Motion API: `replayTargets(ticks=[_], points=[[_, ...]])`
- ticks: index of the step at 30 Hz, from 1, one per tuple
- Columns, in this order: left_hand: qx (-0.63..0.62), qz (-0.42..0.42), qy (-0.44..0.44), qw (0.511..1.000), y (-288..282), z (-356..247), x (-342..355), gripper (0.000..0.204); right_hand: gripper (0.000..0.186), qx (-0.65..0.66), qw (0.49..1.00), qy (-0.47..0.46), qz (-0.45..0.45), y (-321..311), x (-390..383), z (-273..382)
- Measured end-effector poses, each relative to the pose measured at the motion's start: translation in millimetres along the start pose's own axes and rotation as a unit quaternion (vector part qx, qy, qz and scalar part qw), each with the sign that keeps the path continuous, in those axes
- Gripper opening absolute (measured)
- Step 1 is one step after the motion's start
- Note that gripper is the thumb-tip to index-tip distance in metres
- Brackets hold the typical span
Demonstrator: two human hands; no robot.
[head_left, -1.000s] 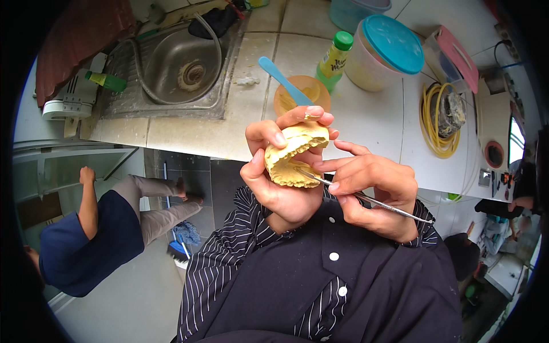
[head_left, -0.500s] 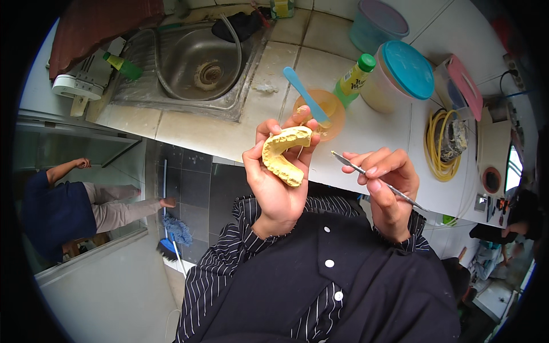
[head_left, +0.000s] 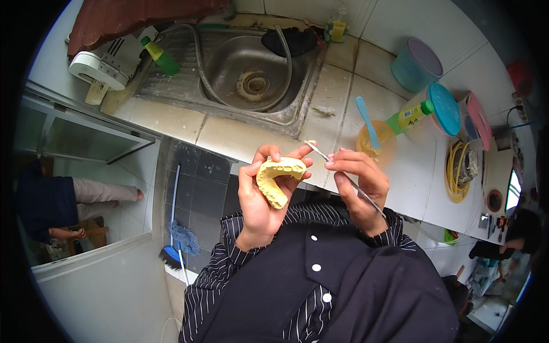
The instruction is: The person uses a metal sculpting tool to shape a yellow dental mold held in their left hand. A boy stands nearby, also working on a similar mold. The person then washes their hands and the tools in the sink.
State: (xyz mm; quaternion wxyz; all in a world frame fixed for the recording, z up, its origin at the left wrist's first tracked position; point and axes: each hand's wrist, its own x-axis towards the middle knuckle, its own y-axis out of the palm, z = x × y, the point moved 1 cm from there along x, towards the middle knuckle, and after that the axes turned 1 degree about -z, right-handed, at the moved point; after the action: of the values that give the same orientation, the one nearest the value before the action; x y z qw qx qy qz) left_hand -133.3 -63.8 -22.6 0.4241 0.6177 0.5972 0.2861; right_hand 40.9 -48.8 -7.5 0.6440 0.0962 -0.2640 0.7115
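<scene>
In my left hand (head_left: 258, 208) lies a pale yellow, horseshoe-shaped dental cast (head_left: 271, 178), its curved ridge facing up. My thumb and fingers close round its outer side. Between the thumb and fingers of my right hand (head_left: 365, 191) is a thin metal carving tool (head_left: 347, 178), held like a pen. The tool slants up to the left, and its tip is close to the fingertips of my left hand, above the cast; whether it touches them I cannot tell. Beyond my right hand, an orange bowl (head_left: 388, 150) stands on the counter with a blue spatula (head_left: 366, 117) in it.
A steel sink (head_left: 220, 63) with a grey hose is set into the tiled counter (head_left: 229, 137). Green bottles (head_left: 413, 116), lidded tubs (head_left: 444, 108) and a coiled yellow hose (head_left: 456, 171) stand farther right. A person (head_left: 48, 197) is beyond the doorway at left, near a broom (head_left: 170, 254).
The view has swung left, showing more of the sink. My right hand has brought the tool nearer my left hand, its tip now by those fingers. The cast stays in my left hand.
</scene>
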Motion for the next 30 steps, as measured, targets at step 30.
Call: replayTargets(ticks=[30], points=[[-0.112, -0.016, -0.044, 0.993, -59.8, -56.7, 31.3, 0.020, 0.050, -0.394, 0.900, 0.180, 0.047, 54.3, -28.2, -167.1]])
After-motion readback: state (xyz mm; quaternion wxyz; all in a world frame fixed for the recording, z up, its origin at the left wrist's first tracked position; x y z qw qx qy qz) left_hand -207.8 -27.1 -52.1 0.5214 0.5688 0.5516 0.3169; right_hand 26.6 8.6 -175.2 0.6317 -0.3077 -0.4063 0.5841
